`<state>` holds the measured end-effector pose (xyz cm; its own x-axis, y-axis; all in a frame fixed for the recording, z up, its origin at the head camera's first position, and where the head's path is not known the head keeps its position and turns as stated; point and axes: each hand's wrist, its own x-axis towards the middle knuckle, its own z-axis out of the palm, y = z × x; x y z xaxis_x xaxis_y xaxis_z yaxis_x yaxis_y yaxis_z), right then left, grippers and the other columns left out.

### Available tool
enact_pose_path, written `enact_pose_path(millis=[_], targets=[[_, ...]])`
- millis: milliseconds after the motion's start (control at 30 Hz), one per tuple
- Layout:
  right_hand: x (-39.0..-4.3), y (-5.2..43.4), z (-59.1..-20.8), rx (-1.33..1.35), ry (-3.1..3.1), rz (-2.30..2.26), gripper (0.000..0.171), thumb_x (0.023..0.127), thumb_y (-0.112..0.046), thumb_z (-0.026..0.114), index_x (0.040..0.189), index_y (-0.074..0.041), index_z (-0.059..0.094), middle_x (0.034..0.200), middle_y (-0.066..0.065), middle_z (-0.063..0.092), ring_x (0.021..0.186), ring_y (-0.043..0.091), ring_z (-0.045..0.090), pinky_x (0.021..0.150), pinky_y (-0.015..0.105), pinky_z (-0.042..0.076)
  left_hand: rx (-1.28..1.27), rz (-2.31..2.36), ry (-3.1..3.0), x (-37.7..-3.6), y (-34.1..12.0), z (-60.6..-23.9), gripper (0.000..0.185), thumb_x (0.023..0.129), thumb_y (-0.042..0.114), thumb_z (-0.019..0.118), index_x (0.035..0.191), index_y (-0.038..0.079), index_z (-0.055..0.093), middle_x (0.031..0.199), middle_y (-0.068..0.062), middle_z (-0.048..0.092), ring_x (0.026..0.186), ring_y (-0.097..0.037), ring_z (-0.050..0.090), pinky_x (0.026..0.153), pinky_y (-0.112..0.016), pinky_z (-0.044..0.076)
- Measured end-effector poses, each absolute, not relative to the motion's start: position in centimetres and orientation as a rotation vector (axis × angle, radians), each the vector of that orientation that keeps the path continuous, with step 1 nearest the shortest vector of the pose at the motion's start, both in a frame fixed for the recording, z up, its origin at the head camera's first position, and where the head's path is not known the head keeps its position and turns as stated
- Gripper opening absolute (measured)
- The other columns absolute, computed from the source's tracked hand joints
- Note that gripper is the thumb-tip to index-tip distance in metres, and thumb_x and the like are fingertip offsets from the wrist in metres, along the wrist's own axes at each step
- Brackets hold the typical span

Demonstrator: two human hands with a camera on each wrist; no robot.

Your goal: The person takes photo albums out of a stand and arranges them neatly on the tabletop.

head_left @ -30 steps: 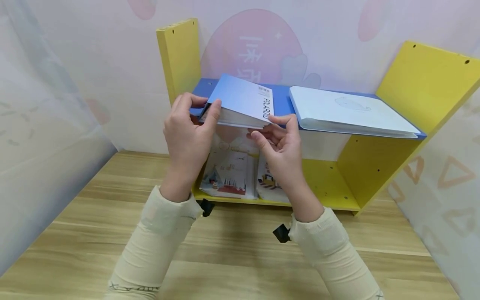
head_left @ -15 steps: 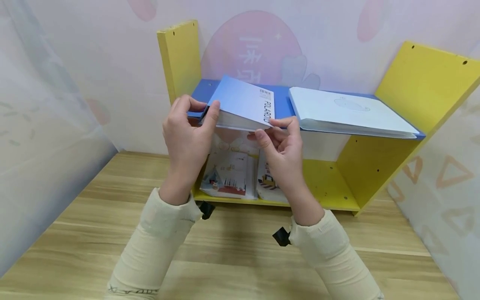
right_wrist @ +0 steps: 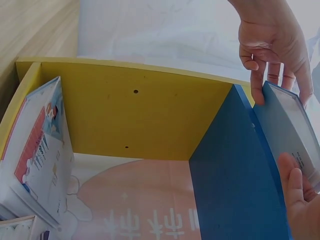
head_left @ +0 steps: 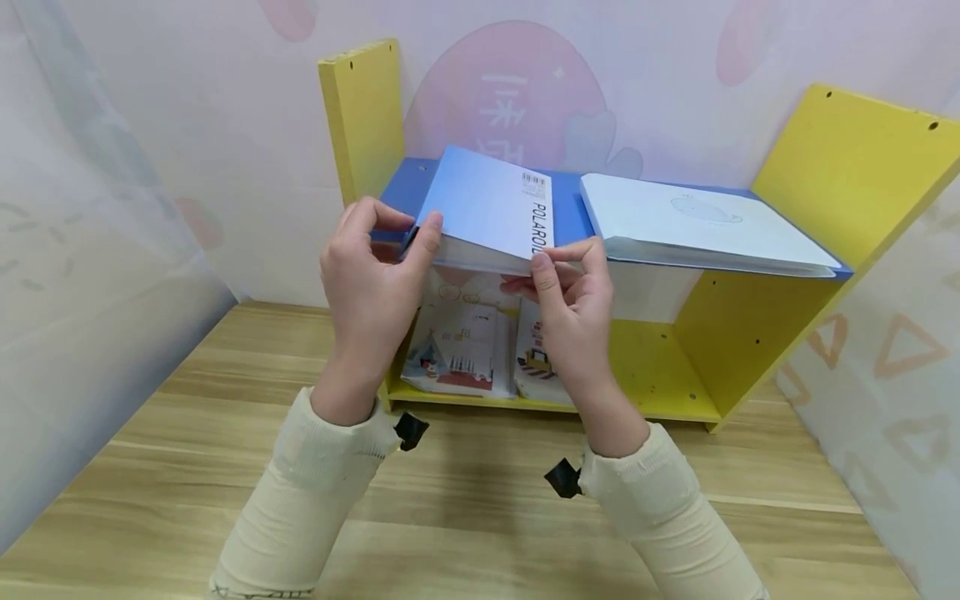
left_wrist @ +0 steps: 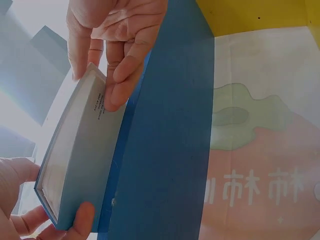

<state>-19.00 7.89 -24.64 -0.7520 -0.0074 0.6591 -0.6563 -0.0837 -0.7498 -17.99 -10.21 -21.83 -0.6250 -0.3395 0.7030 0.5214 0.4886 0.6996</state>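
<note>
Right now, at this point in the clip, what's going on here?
A person is holding a blue book at the blue upper shelf, the left hand gripping its left end and the right hand pinching its near right corner. To its right, a white album lies flat on that shelf. Below, two illustrated books lie on the yellow lower shelf.

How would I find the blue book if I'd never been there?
Find the yellow shelf unit, then its blue upper board. Near the board's left end, hands hold the blue book. Unlike its neighbour, the white book with a faint whale-like drawing, it has a barcode and black letters starting POLARO.
</note>
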Motion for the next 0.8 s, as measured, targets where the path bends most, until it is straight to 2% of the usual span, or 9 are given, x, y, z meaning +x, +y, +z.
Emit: enact_pose_path(millis=[167, 233, 333, 433, 600, 800], targets=[[-19.14, 7.97, -24.72, 0.702, -1.739, 1.908, 0.007, 0.102, -0.006, 0.052, 0.107, -0.011, 0.048, 0.098, 0.011, 0.069, 0.076, 0.013, 0.073, 0.082, 0.03, 0.06, -0.187, -1.285, -1.859, -17.96, -10.3, -22.03, 0.031, 0.09, 0.027, 0.073, 0.097, -0.002, 0.064, 0.094, -0.013, 0.061, 0.075, -0.016, 0.059, 0.07, -0.017, 0.051], [-19.17, 8.03, -24.76, 0.7, -1.737, 1.937, 0.009, 0.102, -0.007, 0.052, 0.109, -0.011, 0.047, 0.096, 0.013, 0.07, 0.076, 0.014, 0.073, 0.083, 0.031, 0.06, -0.205, -1.298, -1.859, -17.94, -10.34, -22.09, 0.031, 0.09, 0.026, 0.073, 0.099, -0.003, 0.064, 0.097, -0.013, 0.061, 0.074, -0.016, 0.057, 0.069, -0.017, 0.05], [-19.12, 8.1, -24.74, 0.691, -1.736, 1.995, 0.017, 0.102, -0.007, 0.052, 0.118, -0.009, 0.045, 0.106, 0.021, 0.071, 0.077, 0.015, 0.073, 0.085, 0.031, 0.06, -0.228, -1.316, -1.869, -17.89, -10.43, -22.16, 0.032, 0.09, 0.025, 0.072, 0.104, -0.003, 0.065, 0.102, -0.013, 0.062, 0.077, -0.017, 0.056, 0.068, -0.017, 0.048], [-19.03, 8.14, -24.66, 0.681, -1.735, 2.056, 0.031, 0.102, -0.007, 0.052, 0.131, -0.005, 0.04, 0.12, 0.027, 0.066, 0.08, 0.015, 0.073, 0.087, 0.031, 0.059, -0.247, -1.339, -1.884, -17.91, -10.58, -22.21, 0.033, 0.09, 0.023, 0.072, 0.109, -0.003, 0.066, 0.106, -0.013, 0.062, 0.08, -0.016, 0.055, 0.069, -0.017, 0.048], [-19.04, 8.25, -24.63, 0.677, -1.741, 2.114, 0.051, 0.102, -0.006, 0.053, 0.148, -0.004, 0.033, 0.134, 0.022, 0.061, 0.087, 0.014, 0.073, 0.089, 0.031, 0.058, -0.254, -1.361, -1.932, -17.94, -10.85, -22.29, 0.035, 0.091, 0.023, 0.071, 0.115, -0.001, 0.065, 0.111, -0.012, 0.062, 0.075, -0.014, 0.055, 0.068, -0.016, 0.049], [-19.18, 8.3, -24.71, 0.685, -1.746, 2.165, 0.054, 0.101, -0.005, 0.054, 0.152, -0.01, 0.035, 0.139, 0.014, 0.06, 0.099, 0.015, 0.072, 0.093, 0.032, 0.056, -0.257, -1.363, -1.98, -17.87, -11.15, -22.46, 0.038, 0.092, 0.024, 0.07, 0.12, -0.001, 0.064, 0.114, -0.013, 0.061, 0.075, -0.014, 0.056, 0.066, -0.014, 0.049]])
